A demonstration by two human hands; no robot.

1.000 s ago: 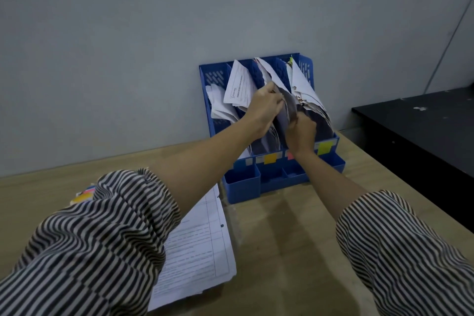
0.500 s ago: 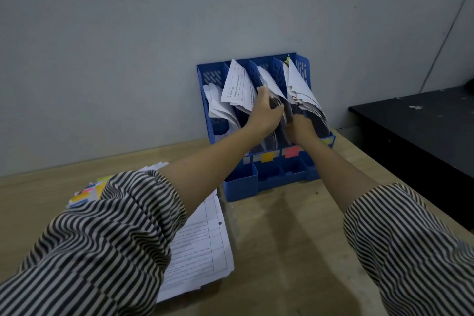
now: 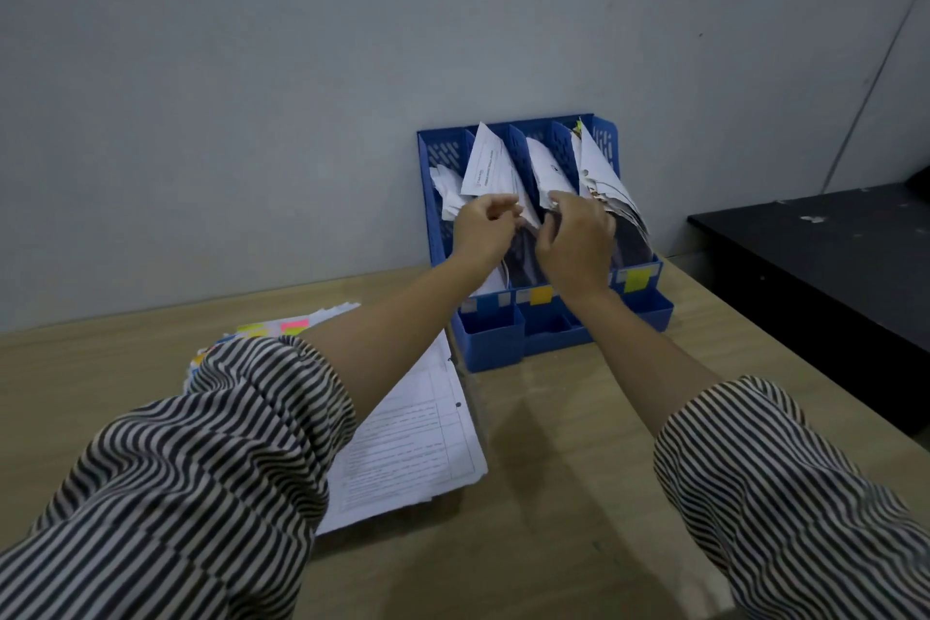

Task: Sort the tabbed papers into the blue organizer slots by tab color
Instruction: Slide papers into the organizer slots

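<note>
The blue organizer [image 3: 604,151] stands against the wall with white papers leaning in its slots. A yellow-orange label [image 3: 541,296] and a yellow-green label [image 3: 636,279] mark its front. My left hand [image 3: 483,232] is in front of the second slot, its thumb and fingers pinching a paper edge there. Close beside it, my right hand [image 3: 576,244] curls its fingers round the lower edge of the papers [image 3: 546,166] in the third slot. A stack of tabbed papers [image 3: 412,438] lies on the table under my left forearm, with its coloured tabs [image 3: 287,327] at the far end.
The wooden table [image 3: 553,493] runs up to the grey wall. A black table [image 3: 830,267] stands lower on the right, past the wooden table's edge. Small open trays [image 3: 490,337] line the organizer's front.
My right hand has risen from low in the organizer to the paper edges of the third slot. My left hand has shifted slightly left and down.
</note>
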